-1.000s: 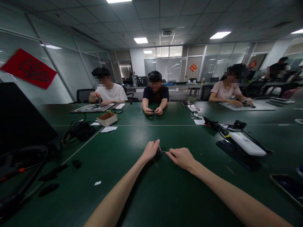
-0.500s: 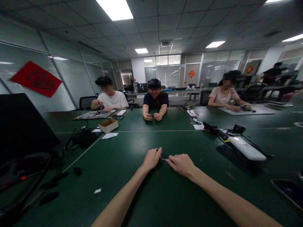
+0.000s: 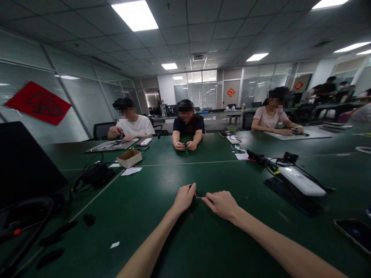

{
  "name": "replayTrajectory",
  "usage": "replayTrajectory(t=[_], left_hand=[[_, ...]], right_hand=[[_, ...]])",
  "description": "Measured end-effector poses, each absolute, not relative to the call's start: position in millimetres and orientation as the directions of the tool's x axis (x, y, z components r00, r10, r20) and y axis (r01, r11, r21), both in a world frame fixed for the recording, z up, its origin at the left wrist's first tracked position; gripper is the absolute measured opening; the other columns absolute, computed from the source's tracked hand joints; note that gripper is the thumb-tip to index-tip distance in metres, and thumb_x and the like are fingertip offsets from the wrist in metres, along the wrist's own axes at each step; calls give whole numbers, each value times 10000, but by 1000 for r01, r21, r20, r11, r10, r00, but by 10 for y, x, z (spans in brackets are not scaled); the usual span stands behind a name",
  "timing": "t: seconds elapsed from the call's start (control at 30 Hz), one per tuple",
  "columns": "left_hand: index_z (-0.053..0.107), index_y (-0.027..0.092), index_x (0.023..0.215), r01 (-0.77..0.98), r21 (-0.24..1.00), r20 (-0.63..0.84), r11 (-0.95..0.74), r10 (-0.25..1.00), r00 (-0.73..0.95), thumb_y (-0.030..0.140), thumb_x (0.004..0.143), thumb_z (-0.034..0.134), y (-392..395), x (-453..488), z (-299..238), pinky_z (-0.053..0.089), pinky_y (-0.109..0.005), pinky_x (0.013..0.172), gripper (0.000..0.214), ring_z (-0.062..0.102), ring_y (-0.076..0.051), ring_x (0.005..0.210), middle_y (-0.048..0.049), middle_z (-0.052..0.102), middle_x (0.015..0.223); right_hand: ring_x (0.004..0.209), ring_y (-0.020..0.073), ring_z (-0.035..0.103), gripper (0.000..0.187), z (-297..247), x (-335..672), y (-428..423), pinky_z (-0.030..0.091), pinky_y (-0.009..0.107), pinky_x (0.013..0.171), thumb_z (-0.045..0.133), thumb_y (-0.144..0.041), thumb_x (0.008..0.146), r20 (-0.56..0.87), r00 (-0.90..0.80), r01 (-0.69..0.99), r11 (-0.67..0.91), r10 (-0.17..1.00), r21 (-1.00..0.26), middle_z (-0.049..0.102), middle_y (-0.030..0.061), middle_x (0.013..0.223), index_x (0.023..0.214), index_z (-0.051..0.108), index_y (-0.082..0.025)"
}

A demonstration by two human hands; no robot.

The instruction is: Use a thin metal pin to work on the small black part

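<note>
The left hand is curled, its fingertips pinching a small dark part, with a thin metal pin reaching toward the right hand. The right fingers meet the pin's far end, though whether they grip it is too small to tell, and both hands work close together over the green table

we are in a big open-plan office used as a shared workroom. panel lights sit in a tiled ceiling, and glass partitions with blinds run along the far side, with a red banner on the left. long green tables fill the near space, with people seated on office chairs, and cables and phones lie on the tabletops.
</note>
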State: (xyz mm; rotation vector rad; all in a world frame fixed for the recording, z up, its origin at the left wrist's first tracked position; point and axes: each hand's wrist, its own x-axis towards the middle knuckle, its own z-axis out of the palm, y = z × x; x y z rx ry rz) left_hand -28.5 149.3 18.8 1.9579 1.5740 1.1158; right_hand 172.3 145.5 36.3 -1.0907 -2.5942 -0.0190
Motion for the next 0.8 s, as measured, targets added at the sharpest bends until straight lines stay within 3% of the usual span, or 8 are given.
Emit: replayTrajectory(t=[0.27, 0.8], left_hand=[[601, 151, 578, 601, 748, 309, -281, 949, 59, 492, 917, 254, 1497, -313, 215, 350, -235, 627, 593, 535, -134, 578, -10, 563, 558], [616, 142, 593, 559, 790, 283, -252, 959, 33, 511, 909, 247, 1525, -339, 176, 354, -235, 610, 610, 532, -139, 586, -22, 565, 558]], right_hand=[[492, 76, 501, 485, 285, 1747, 1534, 338, 181, 506, 202, -449, 975, 356, -615, 669, 705, 703, -236, 592, -4, 631, 831, 590, -197], [553, 101, 542, 484, 306, 1715, 1521, 316, 208, 548, 223, -472, 963, 316, -688, 668, 741, 653, -77, 627, 19, 677, 852, 609, -203]])
